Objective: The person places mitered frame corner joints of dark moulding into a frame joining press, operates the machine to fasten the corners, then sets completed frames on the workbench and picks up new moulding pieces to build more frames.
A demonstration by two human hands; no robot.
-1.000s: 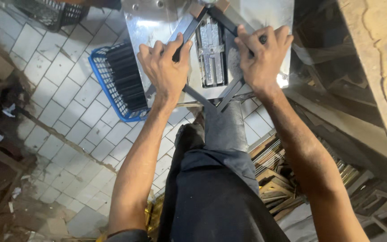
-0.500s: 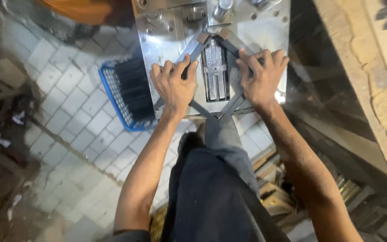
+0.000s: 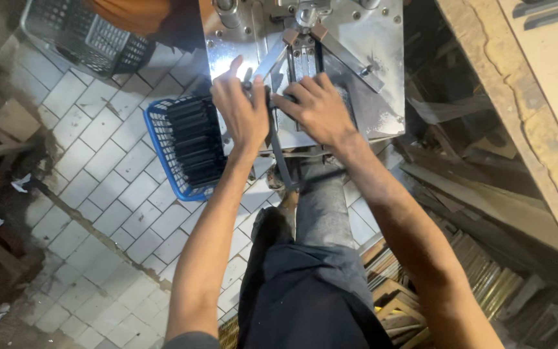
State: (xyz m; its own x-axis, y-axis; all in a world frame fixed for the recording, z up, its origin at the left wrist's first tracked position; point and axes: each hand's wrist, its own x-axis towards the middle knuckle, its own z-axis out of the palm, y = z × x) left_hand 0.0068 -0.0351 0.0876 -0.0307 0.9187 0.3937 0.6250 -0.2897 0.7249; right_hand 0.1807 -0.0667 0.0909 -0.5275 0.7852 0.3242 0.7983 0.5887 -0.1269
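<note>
Head view: left hand (image 3: 241,113) closed around a dark metal strip (image 3: 278,152) at the front edge of the steel machine table (image 3: 376,77). Right hand (image 3: 318,106) flat, fingers spread, pressing beside it. Blue basket (image 3: 163,161) of dark strips just left, on tiled floor (image 3: 98,194).

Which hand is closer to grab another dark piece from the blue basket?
Probably the left hand. The blue basket of dark strips sits on the floor just left of it, while the right hand rests farther away on the metal machine plate.
</note>
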